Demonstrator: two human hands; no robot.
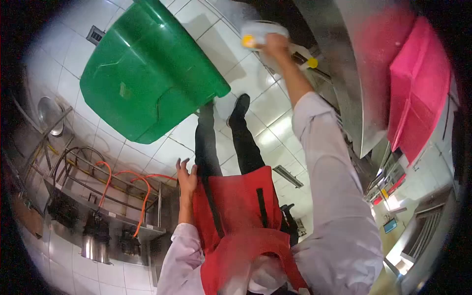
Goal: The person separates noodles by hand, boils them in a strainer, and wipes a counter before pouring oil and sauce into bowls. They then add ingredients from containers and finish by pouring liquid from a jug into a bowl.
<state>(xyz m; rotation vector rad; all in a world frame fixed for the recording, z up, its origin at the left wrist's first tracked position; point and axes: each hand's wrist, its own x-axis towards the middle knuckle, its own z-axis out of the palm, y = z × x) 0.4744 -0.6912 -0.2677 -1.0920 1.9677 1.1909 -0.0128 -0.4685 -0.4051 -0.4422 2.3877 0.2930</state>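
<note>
My right hand (pixel 276 46) is stretched far forward at the top, fingers closed around a white plastic container with a yellow spot (pixel 265 28). Motion blur hides the container's exact kind. Close to that wrist a yellow cap (pixel 312 62) shows at the edge of a metal counter. Down by my left thigh, my left hand (pixel 187 178) hangs with fingers apart and nothing in it. A large green plastic bin (pixel 142 69) stands ahead of my legs, tilted in the view, apart from both hands.
A pink bin (pixel 418 83) and a steel counter side (pixel 366 73) are at the right. To the left runs a metal frame with orange hoses (pixel 147 191) and steel pots (pixel 96 243). The white tiled floor (pixel 236 73) has drain grates (pixel 287 176).
</note>
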